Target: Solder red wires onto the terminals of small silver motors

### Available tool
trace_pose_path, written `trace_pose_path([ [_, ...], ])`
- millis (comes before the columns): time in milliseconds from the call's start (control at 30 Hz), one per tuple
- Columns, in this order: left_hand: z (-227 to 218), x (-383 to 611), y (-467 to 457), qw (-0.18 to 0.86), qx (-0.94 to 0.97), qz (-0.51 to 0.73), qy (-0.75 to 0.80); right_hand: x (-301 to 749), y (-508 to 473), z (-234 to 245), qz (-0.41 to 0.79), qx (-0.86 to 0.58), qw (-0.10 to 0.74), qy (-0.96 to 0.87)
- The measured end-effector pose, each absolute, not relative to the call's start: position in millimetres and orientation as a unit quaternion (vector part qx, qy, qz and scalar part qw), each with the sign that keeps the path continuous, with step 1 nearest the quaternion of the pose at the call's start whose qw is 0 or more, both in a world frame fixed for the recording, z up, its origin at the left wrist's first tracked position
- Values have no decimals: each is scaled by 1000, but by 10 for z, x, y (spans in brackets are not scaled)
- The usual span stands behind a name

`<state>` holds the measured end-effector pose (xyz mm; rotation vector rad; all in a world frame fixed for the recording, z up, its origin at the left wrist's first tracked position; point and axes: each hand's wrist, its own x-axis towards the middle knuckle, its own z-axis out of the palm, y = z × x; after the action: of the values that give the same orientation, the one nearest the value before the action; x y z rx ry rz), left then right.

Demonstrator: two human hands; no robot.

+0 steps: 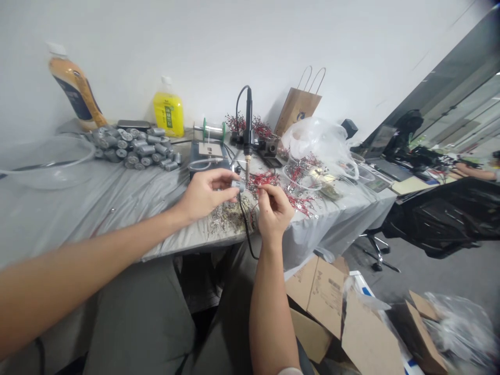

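Note:
My left hand (205, 194) pinches a small grey cylindrical part (238, 184) just below the tip of an upright soldering iron (248, 125) held in a stand. My right hand (274, 207) is closed in a pinch on a thin red wire (261, 188) right beside that part. A heap of red wired pieces (269, 179) lies just behind the hands, and small metal bits (228, 216) are scattered on the grey table cover (117, 198) under them.
A pile of grey cylinders (135, 147), a solder spool (213, 130), two bottles (169, 109), a clear bowl (47, 161) and a paper bag (297, 107) stand on the table. Open cardboard boxes (332, 312) lie on the floor at right. Another person's arm (474, 172) rests at the far right.

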<state>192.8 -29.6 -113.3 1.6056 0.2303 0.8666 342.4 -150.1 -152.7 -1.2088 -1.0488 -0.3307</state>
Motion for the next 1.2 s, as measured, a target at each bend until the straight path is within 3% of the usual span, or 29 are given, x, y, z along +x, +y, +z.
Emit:
trace_pose_path([
  [1200, -1131, 1922, -289, 600, 702, 374, 88, 3430, -1509, -1545, -151, -553, 676, -463],
])
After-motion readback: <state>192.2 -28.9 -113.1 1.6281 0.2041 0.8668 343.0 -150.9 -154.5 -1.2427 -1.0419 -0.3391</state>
